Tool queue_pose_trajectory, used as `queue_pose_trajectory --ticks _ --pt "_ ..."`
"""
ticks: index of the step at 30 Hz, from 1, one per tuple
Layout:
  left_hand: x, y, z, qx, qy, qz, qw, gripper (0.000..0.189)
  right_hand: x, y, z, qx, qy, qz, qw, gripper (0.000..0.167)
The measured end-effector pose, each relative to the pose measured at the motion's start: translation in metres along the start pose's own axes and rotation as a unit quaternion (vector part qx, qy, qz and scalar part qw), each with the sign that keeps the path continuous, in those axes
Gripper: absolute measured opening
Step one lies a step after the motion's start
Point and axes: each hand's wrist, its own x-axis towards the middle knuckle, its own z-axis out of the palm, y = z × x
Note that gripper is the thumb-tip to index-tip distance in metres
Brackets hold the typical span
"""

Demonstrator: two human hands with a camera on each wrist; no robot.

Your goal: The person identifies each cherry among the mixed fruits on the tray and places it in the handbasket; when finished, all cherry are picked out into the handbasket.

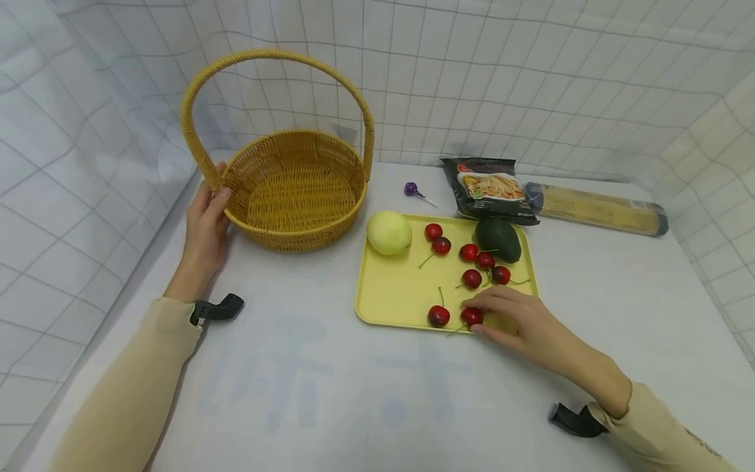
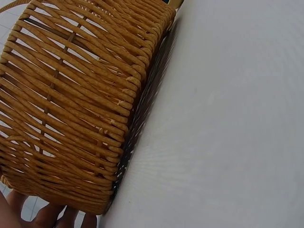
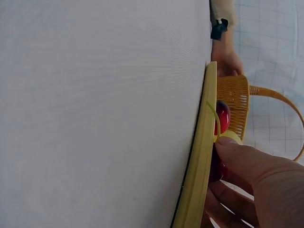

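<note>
On the left, my left hand (image 1: pixel 205 226) grips the side of a wicker basket (image 1: pixel 297 239), its thumb at the rim near the base of the tall handle. Fingers (image 2: pixel 45 216) show behind the woven wall in the left wrist view. At the front right of a yellow tray (image 1: pixel 386 295), my right hand (image 1: pixel 533 328) pinches a red cherry (image 1: pixel 471 317) between thumb and fingers. This cherry is partly hidden behind the thumb (image 3: pixel 237 152) in the right wrist view. Another cherry (image 1: pixel 439 316) lies just left of it, stem up.
Several more cherries (image 1: pixel 471 279), a pale green round fruit (image 1: pixel 389 233) and an avocado (image 1: pixel 498 240) sit on the tray. Behind it lie a purple lollipop (image 1: pixel 411 189), a black noodle packet (image 1: pixel 492 187) and a long yellowish cylindrical pack (image 1: pixel 598 208). White gridded curtain (image 1: pixel 531 78) encloses the table.
</note>
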Motion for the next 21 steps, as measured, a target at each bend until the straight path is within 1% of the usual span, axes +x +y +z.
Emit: queue_pose_trajectory --ticks 3,6,11,15,17,21 --pt "0.0 -0.001 0.0 0.006 -0.004 0.0 1.0 0.057 0.001 0.0 0.001 0.002 0.0 -0.001 1.0 0.04" --pt "0.0 -0.001 0.001 0.004 -0.006 0.001 1.0 0.057 0.003 0.0 0.0 0.002 0.008 -0.014 0.9999 0.04" --pt "0.002 -0.001 0.003 -0.003 -0.007 0.003 1.0 0.057 0.011 0.0 -0.009 0.004 0.047 -0.036 0.9983 0.041" --pt "0.001 -0.001 0.003 0.005 -0.005 -0.003 1.0 0.057 0.026 -0.001 -0.021 0.003 0.066 -0.042 0.997 0.04" --pt "0.0 -0.001 0.002 0.007 -0.003 -0.006 1.0 0.057 0.036 -0.002 -0.027 0.002 0.07 -0.045 0.9965 0.039" --pt "0.0 0.0 0.003 0.004 -0.001 -0.007 1.0 0.056 0.059 -0.004 -0.032 0.003 0.088 -0.063 0.9941 0.036"
